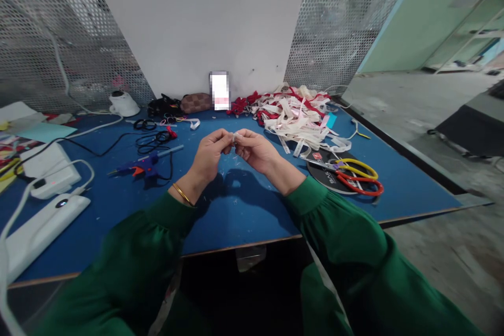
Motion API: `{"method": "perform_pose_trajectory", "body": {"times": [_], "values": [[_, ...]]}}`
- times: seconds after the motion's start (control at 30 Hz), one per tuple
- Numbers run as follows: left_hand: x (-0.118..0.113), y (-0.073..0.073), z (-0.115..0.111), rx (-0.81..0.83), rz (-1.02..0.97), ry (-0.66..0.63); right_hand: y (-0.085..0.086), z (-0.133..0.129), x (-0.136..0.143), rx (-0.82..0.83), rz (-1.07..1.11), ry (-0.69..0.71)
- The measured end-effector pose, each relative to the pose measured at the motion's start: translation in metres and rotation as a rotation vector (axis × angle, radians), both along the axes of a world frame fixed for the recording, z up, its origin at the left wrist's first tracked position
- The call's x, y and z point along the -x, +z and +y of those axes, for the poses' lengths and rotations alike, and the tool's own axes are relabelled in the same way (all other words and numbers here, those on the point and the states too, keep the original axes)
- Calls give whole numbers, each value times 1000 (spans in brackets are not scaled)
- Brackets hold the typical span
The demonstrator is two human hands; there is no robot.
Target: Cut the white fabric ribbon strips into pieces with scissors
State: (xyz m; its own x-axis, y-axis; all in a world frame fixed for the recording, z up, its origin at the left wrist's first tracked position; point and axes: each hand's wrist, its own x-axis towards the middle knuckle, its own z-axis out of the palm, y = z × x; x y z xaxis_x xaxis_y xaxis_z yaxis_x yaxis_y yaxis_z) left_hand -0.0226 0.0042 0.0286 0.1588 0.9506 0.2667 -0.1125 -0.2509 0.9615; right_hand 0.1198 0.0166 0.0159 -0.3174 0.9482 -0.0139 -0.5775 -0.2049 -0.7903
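Above the middle of the blue table (pixel 244 220), my left hand (pixel 210 152) and my right hand (pixel 255 151) meet at the fingertips. Between them is a small whitish piece (pixel 235 137), mostly covered by the fingers; its kind is too small to make out. Both hands are closed in a pinch on it. Right of my right hand lies a heap of white and red ribbon strips (pixel 295 115). Scissors (pixel 354 173) with yellow and red handles rest on a dark round mat (pixel 325 170). A blue glue gun (pixel 145 165) lies left of my left hand.
A lit phone (pixel 219 90) leans against the white board (pixel 212 26) at the back. Beside it are a brown checked pouch (pixel 196 103) and black cables (pixel 153 140). White power strips (pixel 47 226) and cords fill the left side. The table's front edge runs close to my body.
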Motion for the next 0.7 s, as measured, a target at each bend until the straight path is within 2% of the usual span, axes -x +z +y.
{"method": "perform_pose_trajectory", "body": {"times": [0.13, 0.23, 0.37, 0.5, 0.6, 0.7], "values": [[0, -1, 1, 165, -167, -112, 1, -2, 2, -29, 32, 6], [-1, -1, 1, 212, -187, -117, 1, -3, 2, -46, 16, -9], [0, -2, 2, 82, -57, -42, 1, -2, 3, -95, -60, -72], [2, -4, 2, -141, 214, 163, -4, -1, 5, -92, -144, -198], [3, -4, 1, -260, 394, 294, -6, 0, 5, -71, -182, -235], [2, -3, 1, -172, 287, 216, -4, 0, 4, -20, -144, -166]]}}
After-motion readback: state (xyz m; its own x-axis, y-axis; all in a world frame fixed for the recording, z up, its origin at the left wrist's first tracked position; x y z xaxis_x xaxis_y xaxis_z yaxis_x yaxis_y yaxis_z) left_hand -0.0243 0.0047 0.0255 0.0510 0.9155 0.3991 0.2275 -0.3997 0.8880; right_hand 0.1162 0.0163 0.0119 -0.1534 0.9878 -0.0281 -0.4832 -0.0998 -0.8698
